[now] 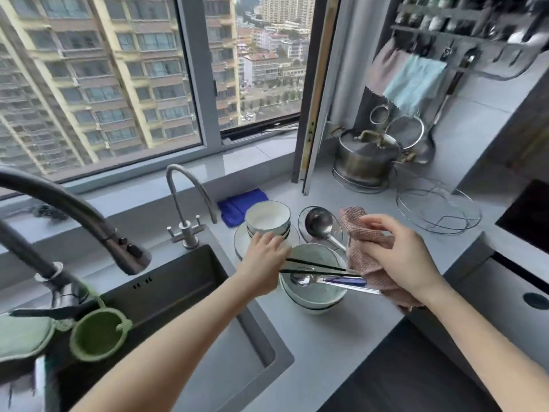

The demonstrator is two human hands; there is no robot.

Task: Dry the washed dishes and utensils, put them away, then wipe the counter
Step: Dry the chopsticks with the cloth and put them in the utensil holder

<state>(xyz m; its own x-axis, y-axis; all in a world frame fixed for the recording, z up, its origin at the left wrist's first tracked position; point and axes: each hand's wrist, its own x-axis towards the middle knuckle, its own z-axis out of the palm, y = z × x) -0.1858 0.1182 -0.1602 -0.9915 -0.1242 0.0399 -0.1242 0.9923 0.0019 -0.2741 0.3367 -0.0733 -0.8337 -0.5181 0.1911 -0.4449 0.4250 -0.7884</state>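
Your right hand (398, 257) grips the pink cloth (361, 257) while your left hand (266, 257) covers the chopsticks' (315, 265) ends, hold unclear, where they lie with a spoon (300, 280) across the bowls (323, 296) right of the sink (184, 292), so a hasty pull could flick the spoon off.

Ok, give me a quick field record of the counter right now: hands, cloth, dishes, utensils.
left hand: over the near ends of the black chopsticks; grip hidden
right hand: grips the pink waffle cloth
steel spoons: across the front stack of white bowls, handles running into the cloth
back stack of white bowls: on a white plate
steel ladle: lying in a round mesh skimmer
folded blue cloth: behind the back stack
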